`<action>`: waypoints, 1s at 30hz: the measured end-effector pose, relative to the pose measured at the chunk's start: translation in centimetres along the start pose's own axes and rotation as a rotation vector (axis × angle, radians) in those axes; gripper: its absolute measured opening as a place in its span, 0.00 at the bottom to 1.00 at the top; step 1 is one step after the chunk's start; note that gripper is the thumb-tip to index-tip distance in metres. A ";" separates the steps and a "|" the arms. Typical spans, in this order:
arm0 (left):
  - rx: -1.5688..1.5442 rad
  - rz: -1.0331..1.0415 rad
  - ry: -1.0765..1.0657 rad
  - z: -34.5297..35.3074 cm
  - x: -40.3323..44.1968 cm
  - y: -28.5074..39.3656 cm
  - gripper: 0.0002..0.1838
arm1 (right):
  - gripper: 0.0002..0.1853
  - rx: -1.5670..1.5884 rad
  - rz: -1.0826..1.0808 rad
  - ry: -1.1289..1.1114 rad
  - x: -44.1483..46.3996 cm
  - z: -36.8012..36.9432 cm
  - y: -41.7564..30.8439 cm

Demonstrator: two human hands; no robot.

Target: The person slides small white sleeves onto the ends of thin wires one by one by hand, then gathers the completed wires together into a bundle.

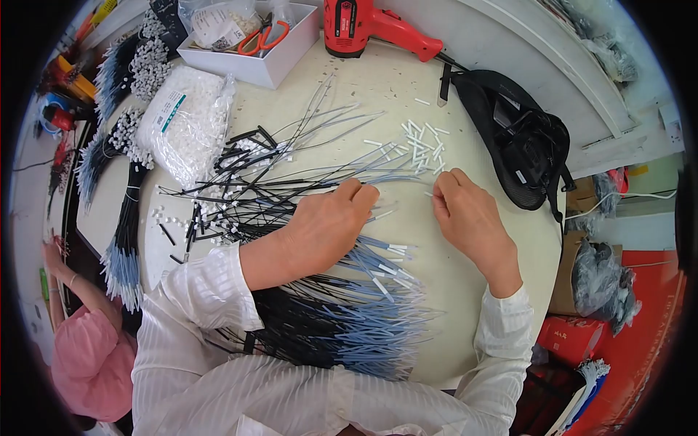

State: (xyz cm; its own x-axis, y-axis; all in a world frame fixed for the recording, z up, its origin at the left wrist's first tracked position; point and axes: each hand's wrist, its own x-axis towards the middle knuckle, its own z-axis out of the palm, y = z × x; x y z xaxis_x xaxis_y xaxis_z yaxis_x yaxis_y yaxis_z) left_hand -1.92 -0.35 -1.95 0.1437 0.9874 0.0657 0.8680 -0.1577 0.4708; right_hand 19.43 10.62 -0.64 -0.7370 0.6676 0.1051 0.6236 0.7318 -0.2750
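The wires (305,323) looked sheathed in smooth plastic, the black lengths dull and the grey-blue ones faintly shiny, while the small white tubes (418,144) looked like matt plastic. The clear plastic bag (187,127) was glossy and crinkled, catching light along its folds. The heat gun (350,27) had a smooth red plastic shell with a slight shine. The white box (287,54) looked like smooth card. The tabletop (465,320) was smooth, low in gloss and flecked with marks. The striped sleeve (211,285) was thin cloth with a satin sheen, and the black case (476,94) looked like matt fabric
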 end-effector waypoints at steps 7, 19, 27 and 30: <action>-0.185 0.172 0.178 -0.5 0.2 -0.6 0.09 | 0.07 -0.068 -0.059 -0.067 -0.5 0.0 -1.0; -0.525 0.137 0.208 -0.9 0.6 0.3 0.08 | 0.07 0.550 0.021 0.044 0.5 0.3 -1.4; -0.557 0.095 0.160 -0.7 0.6 -0.2 0.07 | 0.05 1.237 0.173 0.234 0.6 0.1 -2.0; -0.552 0.092 0.154 -0.6 0.7 -0.3 0.07 | 0.05 1.246 0.178 0.175 0.6 0.0 -2.3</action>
State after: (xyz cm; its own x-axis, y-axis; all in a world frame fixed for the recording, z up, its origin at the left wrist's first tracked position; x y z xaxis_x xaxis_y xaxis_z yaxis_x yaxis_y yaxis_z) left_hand -2.37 0.36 -1.56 0.1000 0.9665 0.2362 0.4730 -0.2550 0.8433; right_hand 17.57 9.34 0.06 -0.5651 0.8219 0.0724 -0.0264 0.0696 -0.9972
